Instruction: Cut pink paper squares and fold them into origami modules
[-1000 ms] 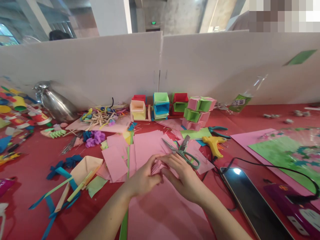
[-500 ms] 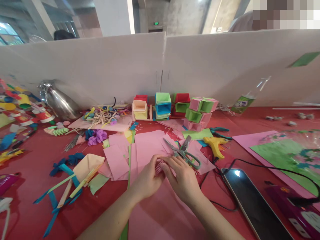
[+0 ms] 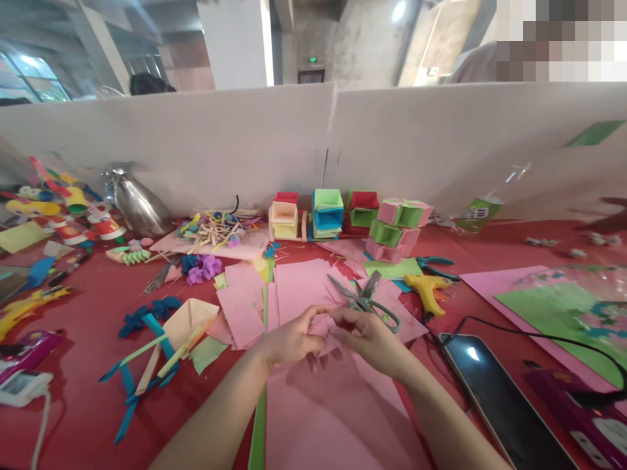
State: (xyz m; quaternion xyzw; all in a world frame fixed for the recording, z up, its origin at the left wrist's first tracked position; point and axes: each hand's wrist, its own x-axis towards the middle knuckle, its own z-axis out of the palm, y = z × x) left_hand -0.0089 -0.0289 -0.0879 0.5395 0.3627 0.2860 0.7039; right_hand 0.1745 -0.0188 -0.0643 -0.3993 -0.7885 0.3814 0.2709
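Both hands hold a small crumpled or folded piece of pink paper between them, over a large pink sheet. My left hand has its thumb and fingers closed on the paper's left side. From the right, my right hand pinches the paper's other edge. Its exact shape is partly hidden by the fingers. Just beyond the right hand lie scissors with green handles, on pink paper. Cut pink paper pieces lie left of the hands.
Folded-paper boxes stand along the white partition. A yellow glue gun and pliers lie right of the scissors. A phone and black cable occupy the right. A steel jug stands back left.
The hands have lifted slightly and turned, so the pink paper shows more between the fingers. The whole view has shifted a little, moving things rightward and down.
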